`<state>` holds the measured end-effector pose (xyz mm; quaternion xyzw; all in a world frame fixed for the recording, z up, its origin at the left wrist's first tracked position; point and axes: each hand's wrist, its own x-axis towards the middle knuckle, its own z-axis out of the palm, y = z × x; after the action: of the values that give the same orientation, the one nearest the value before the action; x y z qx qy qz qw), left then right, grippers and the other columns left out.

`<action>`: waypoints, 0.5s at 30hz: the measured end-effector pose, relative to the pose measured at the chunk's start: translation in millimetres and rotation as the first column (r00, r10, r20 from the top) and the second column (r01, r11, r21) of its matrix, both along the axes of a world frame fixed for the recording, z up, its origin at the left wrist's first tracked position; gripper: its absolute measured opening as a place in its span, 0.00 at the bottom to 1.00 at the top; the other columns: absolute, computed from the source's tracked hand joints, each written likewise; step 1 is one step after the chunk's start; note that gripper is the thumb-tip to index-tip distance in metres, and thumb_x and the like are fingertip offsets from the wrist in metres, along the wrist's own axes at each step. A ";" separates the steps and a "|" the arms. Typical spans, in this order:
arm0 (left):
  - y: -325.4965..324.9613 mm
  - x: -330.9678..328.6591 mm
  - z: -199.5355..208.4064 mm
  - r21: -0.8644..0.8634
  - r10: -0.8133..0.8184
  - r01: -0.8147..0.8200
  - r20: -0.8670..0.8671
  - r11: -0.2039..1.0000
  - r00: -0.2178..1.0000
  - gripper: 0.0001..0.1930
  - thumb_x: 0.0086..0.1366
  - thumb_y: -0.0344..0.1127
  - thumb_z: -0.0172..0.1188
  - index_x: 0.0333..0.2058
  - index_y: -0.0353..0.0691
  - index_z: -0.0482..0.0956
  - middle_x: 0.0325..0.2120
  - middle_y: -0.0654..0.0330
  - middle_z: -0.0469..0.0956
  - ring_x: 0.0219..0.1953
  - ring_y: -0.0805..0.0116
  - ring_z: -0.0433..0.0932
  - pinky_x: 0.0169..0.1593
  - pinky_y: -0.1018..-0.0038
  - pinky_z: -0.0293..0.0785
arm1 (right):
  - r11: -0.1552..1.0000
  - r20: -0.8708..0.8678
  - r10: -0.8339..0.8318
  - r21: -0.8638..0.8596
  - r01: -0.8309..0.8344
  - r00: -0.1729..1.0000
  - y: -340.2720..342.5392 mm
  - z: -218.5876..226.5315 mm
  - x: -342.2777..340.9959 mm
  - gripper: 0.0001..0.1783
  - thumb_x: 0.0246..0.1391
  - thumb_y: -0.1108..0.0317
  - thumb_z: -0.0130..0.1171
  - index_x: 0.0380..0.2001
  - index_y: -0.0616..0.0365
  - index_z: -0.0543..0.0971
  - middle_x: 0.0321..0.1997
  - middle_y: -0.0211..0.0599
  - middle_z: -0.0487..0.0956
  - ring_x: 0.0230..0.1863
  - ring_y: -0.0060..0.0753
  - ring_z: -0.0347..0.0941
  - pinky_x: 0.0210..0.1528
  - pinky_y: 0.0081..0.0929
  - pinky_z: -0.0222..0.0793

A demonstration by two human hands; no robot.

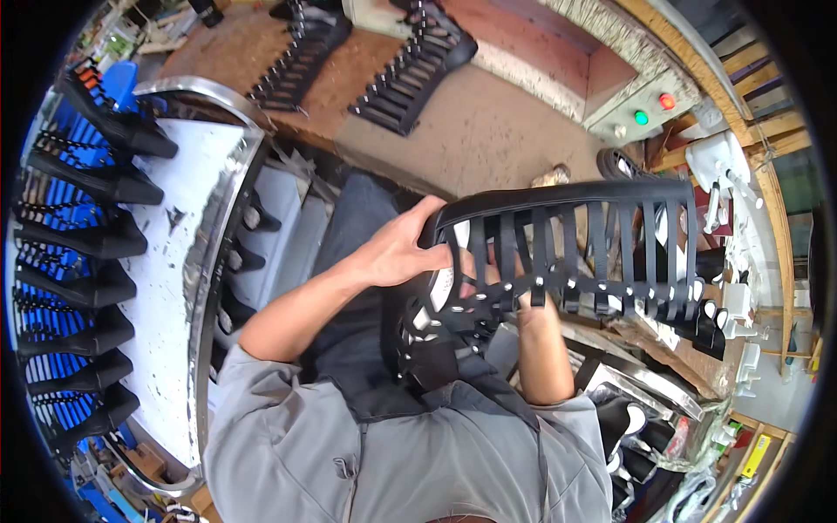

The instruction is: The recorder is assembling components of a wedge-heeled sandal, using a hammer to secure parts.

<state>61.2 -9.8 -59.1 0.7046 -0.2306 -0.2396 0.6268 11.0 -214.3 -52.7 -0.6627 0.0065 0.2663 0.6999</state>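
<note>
A tall black strappy sandal boot [558, 196] lies sideways in front of me, its ladder of straps and silvery studs stretching to the right. My left hand [408, 250] is closed around its foot end, where a white insole [443, 283] shows. Behind the straps is my right hand [493, 261], mostly hidden; the parts glimpsed through the gaps appear to grip the boot from the far side. Below the foot end hangs more black studded strapping [427, 344], close to my apron; whether it belongs to the same boot I cannot tell.
Two similar boots [414, 65] [305, 57] lie on the brown workbench [366, 144]. A control panel [641, 113] with green and red lights stands beyond. On my left, a white-topped metal rack [179, 235] carries a row of black boots [96, 235]. More black footwear [632, 436] sits at lower right.
</note>
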 end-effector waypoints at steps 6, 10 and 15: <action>-3.0 19.3 -13.3 -0.607 -0.281 -0.011 -0.382 0.794 0.880 0.27 0.57 0.45 0.64 0.50 0.34 0.68 0.44 0.53 0.74 0.46 0.64 0.73 0.52 0.68 0.69 | 0.996 0.445 0.005 0.075 -0.043 0.895 -13.6 -47.1 39.7 0.33 0.54 0.56 0.63 0.57 0.64 0.68 0.53 0.41 0.73 0.53 0.31 0.67 0.56 0.30 0.62; 3.1 -0.8 -3.1 -0.691 -0.039 0.210 0.255 0.692 0.966 0.27 0.59 0.51 0.63 0.47 0.34 0.69 0.42 0.52 0.74 0.49 0.58 0.72 0.56 0.61 0.67 | 0.967 0.449 0.252 -0.082 -0.241 0.857 16.1 2.1 27.9 0.37 0.41 0.45 0.71 0.44 0.64 0.71 0.47 0.39 0.75 0.50 0.27 0.67 0.54 0.29 0.63; 15.1 -33.7 33.8 -0.717 0.006 0.168 0.234 0.677 0.972 0.25 0.58 0.50 0.65 0.43 0.35 0.69 0.40 0.49 0.74 0.49 0.54 0.72 0.57 0.55 0.65 | 0.978 0.732 0.175 -0.209 -0.027 0.659 30.1 27.5 10.3 0.38 0.30 0.40 0.74 0.33 0.64 0.75 0.29 0.42 0.76 0.31 0.46 0.74 0.31 0.35 0.68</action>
<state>27.5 5.3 -25.3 0.4061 -0.4054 -0.0765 0.8154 21.3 -184.2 -25.2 -0.7729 -0.2936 0.0084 0.5624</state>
